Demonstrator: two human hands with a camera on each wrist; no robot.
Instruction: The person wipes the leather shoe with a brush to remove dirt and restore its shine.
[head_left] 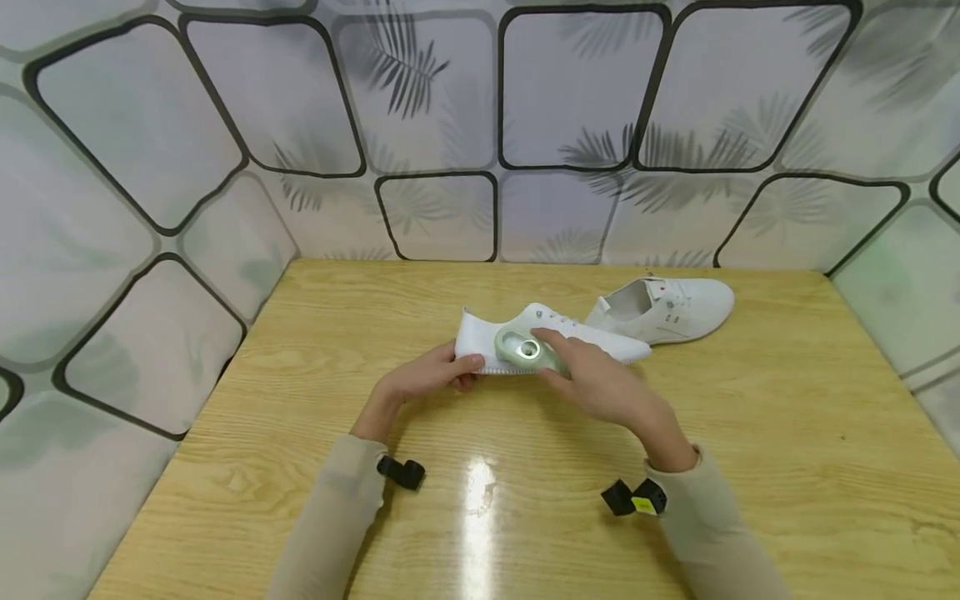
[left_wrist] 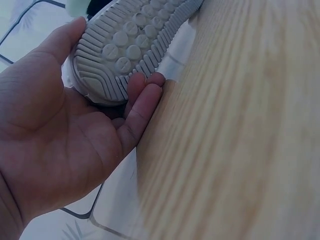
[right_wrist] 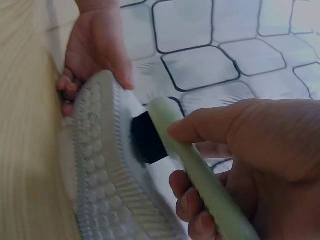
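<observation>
A white lace-up shoe (head_left: 592,336) is tipped on its side, its ridged and studded sole (left_wrist: 131,47) facing the person. My left hand (head_left: 431,372) grips it at the heel, thumb on the side and fingers under the sole edge. In my right hand (head_left: 600,379) is a pale green brush (head_left: 517,346) with an oval opening in its body. The right wrist view shows the dark bristles (right_wrist: 148,138) against the shoe's white side, and the fingers wrapped round the brush's handle (right_wrist: 215,195).
A second white shoe (head_left: 697,308) stands behind and to the right, its toe pointing right, overlapped by the held shoe's toe. The wooden table (head_left: 300,333) ends at a patterned wall covering (head_left: 438,217) at the back. Black wrist cameras (head_left: 402,472) sit on both sleeves.
</observation>
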